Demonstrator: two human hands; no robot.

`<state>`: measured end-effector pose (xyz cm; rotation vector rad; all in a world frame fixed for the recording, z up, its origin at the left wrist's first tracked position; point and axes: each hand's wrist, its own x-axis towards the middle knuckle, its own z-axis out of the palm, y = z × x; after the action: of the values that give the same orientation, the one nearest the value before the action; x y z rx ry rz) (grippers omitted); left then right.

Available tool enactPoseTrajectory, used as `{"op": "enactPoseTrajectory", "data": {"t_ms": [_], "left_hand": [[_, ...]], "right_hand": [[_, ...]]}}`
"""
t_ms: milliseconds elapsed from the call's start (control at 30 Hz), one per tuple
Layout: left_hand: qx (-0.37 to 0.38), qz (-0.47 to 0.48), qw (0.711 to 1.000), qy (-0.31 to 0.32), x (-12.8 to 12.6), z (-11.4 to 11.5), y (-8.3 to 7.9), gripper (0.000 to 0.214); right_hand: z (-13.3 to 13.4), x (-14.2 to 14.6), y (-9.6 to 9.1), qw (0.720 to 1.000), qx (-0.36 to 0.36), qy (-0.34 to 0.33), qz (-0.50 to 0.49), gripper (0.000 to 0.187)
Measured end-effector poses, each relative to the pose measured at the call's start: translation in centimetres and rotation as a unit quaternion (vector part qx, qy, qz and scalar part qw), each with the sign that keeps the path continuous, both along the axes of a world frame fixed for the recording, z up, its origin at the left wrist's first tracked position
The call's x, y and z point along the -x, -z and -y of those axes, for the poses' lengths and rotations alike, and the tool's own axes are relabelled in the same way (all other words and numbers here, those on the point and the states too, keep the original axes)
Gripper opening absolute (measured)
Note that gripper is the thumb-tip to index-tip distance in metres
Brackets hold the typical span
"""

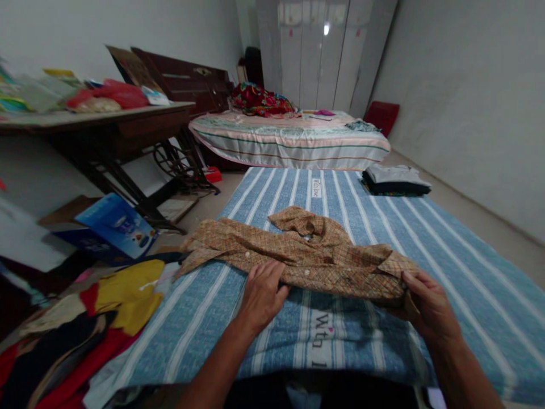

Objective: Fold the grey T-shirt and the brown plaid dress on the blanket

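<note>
A brown plaid button shirt (306, 253) lies crumpled across a blue striped mattress (447, 250) in front of me. My left hand (261, 292) rests on the shirt's near edge by a white button, fingers curled onto the cloth. My right hand (428, 307) grips the shirt's right end, with the thumb on top and the cloth pinched underneath. One sleeve trails off the mattress to the left.
A heap of coloured clothes (85, 324) lies at the left by a blue box (117, 224). Folded clothes (395, 179) sit at the mattress's far right corner. Beyond are a second bed (289, 139), a treadle table (106, 128) and a white wardrobe (315, 51).
</note>
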<state>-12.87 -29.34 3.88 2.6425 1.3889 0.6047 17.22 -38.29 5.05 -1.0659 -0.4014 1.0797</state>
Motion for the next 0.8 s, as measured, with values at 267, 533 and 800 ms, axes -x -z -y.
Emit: {"op": "enactPoseTrajectory", "data": {"t_ms": [267,533,800], "left_hand": [[-0.097,0.0,0.995,-0.022,0.3,-2.1,-2.6,0.022],[-0.242,0.001,0.97,0.025,3.0,2.1,-3.6,0.031],[-0.105,-0.048,0.993,0.027,5.6,3.7,0.2,0.031]], "right_hand": [[-1.0,0.1,0.1,0.999,0.039,0.013,0.009,0.028],[-0.7,0.1,-0.2,0.996,0.05,-0.066,0.046,0.032],[1.1,1.1,2.1,0.98,0.063,-0.184,0.044,0.039]]}}
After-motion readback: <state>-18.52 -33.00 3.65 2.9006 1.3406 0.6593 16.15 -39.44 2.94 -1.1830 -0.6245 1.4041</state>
